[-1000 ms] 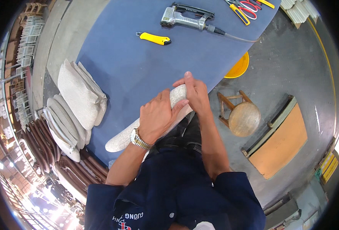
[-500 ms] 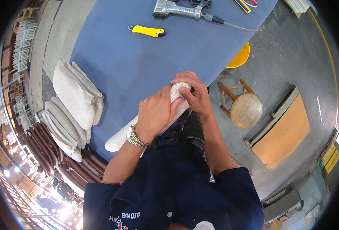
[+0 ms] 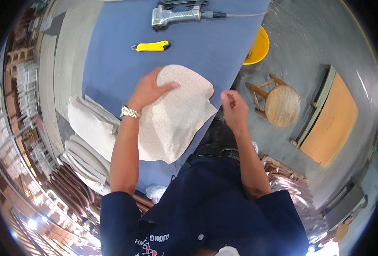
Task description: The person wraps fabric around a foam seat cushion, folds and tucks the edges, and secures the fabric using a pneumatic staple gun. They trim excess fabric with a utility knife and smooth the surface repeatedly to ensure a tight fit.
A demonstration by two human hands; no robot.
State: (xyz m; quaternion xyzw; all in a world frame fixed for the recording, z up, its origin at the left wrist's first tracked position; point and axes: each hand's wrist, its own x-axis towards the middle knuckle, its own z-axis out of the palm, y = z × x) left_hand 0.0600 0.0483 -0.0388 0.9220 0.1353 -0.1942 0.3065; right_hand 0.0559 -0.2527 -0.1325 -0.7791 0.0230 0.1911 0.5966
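A beige fabric cover [image 3: 172, 115], broad with a rounded far end and a loose, wavy edge, is spread over the blue tabletop in front of me. My left hand [image 3: 152, 88], with a metal watch at its wrist, grips its far left edge, thumb on top; the fingertips are partly hidden. Just off the cover's right edge, by the table's side, my right hand [image 3: 234, 106] is closed with curled fingers. Whatever those fingers might hold is hidden. Past the cover lies a yellow utility knife [image 3: 152, 46], and beyond that a silver staple gun [image 3: 176, 16] with its air hose.
More beige covers [image 3: 84, 160] are piled at the left, partly under the spread one. To the right of the table are a yellow basin [image 3: 259, 46], a wooden stool [image 3: 282, 106] and a low bench with an orange-tan top [image 3: 332, 123]. Clear plastic [image 3: 155, 193] sits near the table's front.
The cover, earlier bunched into a narrow shape between both hands, is now spread out broadly. My left hand has moved left and away from me; my right hand has come off the cover to the right.
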